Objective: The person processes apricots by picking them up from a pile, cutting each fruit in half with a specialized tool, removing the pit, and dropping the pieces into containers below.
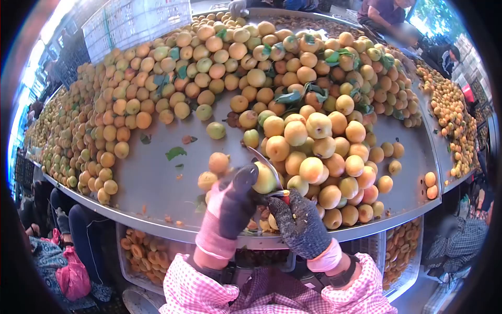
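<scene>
My left hand (238,196), in a dark glove with a pink cuff, grips a yellow-green fruit (265,178) above the front of the metal table. Close beside it, my right hand (300,220), in a dark grey glove, is closed around the red and yellow handle of a curved blade (266,161). The blade lies against the right side of the held fruit. A heap of orange-yellow fruit (319,149) rises just beyond and to the right of my hands. Two loose fruits (218,163) rest left of my left hand.
More fruit (151,78) with green leaves covers the back and left of the metal table (157,172). A white crate (137,26) stands at the back left. Below the front edge, bins (146,256) hold cut fruit. Other people sit around the table, one (384,18) at the back right.
</scene>
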{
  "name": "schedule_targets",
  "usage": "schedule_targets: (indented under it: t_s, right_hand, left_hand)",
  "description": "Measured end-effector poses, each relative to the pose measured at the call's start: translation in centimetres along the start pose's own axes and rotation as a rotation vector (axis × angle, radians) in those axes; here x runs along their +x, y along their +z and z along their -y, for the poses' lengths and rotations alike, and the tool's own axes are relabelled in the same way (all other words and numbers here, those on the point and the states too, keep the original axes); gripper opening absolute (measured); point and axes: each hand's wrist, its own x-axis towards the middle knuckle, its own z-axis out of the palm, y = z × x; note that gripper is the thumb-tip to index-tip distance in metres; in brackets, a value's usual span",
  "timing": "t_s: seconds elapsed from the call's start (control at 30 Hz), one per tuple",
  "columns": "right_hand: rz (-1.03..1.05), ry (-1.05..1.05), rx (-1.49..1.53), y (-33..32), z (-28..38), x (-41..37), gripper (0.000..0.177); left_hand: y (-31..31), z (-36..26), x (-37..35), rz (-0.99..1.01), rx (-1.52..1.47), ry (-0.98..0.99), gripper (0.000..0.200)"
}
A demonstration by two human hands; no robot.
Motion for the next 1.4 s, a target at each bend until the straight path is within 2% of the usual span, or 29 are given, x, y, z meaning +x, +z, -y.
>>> schedule_targets:
  t_s: [0.07, 0.1, 0.13, 0.23, 0.3, 0.4, 0.53, 0.6, 0.67, 0.7, 0.77, 0.8, 0.83, 0.87, 0.9, 0.97, 1.0, 1.1, 1.2, 1.3, 1.4]
  right_hand:
    - [-0.046, 0.003, 0.085, 0.0, -0.1, -0.2, 0.017]
    - [-0.056, -0.004, 0.144, -0.1, -0.1, -0.2, 0.017]
    - [-0.048, 0.142, 0.321, -0.5, 0.7, -0.3, 0.017]
    - [0.007, 0.147, 0.283, -0.3, 0.6, -1.0, 0.017]
    - [0.162, 0.169, 0.19, -2.5, 1.9, 0.0, 0.021]
    - [0.325, 0.182, 0.009, -3.3, 1.4, -0.1, 0.024]
    - [0.091, 0.034, -0.045, -0.6, 0.3, -1.0, 0.021]
    - [0.058, 0.115, -0.065, 0.0, 0.8, -1.2, 0.019]
    - [0.051, 0.198, -0.152, -0.1, 1.8, -0.9, 0.018]
    - [0.068, 0.192, -0.199, -0.1, 2.0, -0.8, 0.019]
    - [0.106, 0.188, -0.286, 0.3, 2.2, -0.9, 0.021]
    - [0.138, 0.214, -0.298, 0.4, 2.5, -0.8, 0.02]
    - [0.168, 0.236, -0.314, 0.5, 2.7, -0.5, 0.019]
    - [0.195, 0.256, -0.33, 0.5, 2.8, -0.1, 0.018]
    - [0.206, 0.227, -0.253, 0.5, 2.5, 0.1, 0.017]
    - [0.219, 0.172, -0.097, 0.2, 0.9, 0.5, 0.018]
    - [0.217, 0.06, -0.057, 0.1, 0.4, 0.7, 0.027]
    - [0.187, 0.028, -0.022, 0.9, -0.1, 0.3, 0.026]
    - [0.307, 0.142, 0.115, 0.8, 0.2, 0.4, 0.026]
    - [0.312, 0.096, 0.243, 0.9, 0.6, 0.9, 0.028]
    - [0.4, 0.187, 0.357, 0.9, 1.1, 1.0, 0.027]
  left_hand:
    - [0.6, 1.1, -0.6, 0.077, 0.464, 0.286, 0.052]
    - [0.9, 0.8, -1.1, 0.077, 0.425, 0.283, 0.048]
    - [1.2, 0.5, -1.6, 0.076, 0.385, 0.279, 0.044]
    - [0.9, -0.7, -2.4, 0.09, 0.256, 0.257, 0.03]
    - [-0.1, -2.8, -2.4, 0.158, 0.212, 0.153, 0.032]
    - [-1.0, -4.2, -2.4, 0.194, 0.368, 0.136, 0.035]
    - [-1.3, -4.3, -2.1, 0.121, 0.388, 0.015, 0.036]
    - [-0.6, -4.1, -2.0, 0.151, 0.558, 0.151, 0.036]
    - [0.4, -3.6, -2.2, 0.148, 0.529, 0.13, 0.036]
    - [0.9, -3.3, -2.4, 0.13, 0.418, 0.039, 0.036]
    - [1.1, -1.6, -2.0, 0.001, 0.485, 0.102, 0.038]
    - [0.8, -0.1, -1.7, -0.124, 0.444, 0.136, 0.042]
    - [0.1, 1.3, -1.4, -0.133, 0.654, 0.277, 0.043]
    - [-0.4, 1.8, -1.2, -0.165, 0.773, 0.336, 0.036]
    - [-0.7, 2.1, -1.2, -0.199, 0.893, 0.393, 0.031]
    - [-1.0, 1.3, -1.6, -0.126, 0.816, 0.262, 0.037]
    - [-1.0, 0.7, -1.8, -0.086, 0.779, 0.198, 0.04]
    - [-1.6, 0.1, -2.0, -0.029, 0.694, 0.161, 0.04]
    - [-2.7, 0.6, -2.0, 0.007, 0.665, 0.181, 0.039]
    - [-3.0, 0.4, -2.2, -0.013, 0.745, 0.252, 0.03]
    - [-3.5, -0.6, -2.6, 0.056, 0.699, 0.193, 0.033]
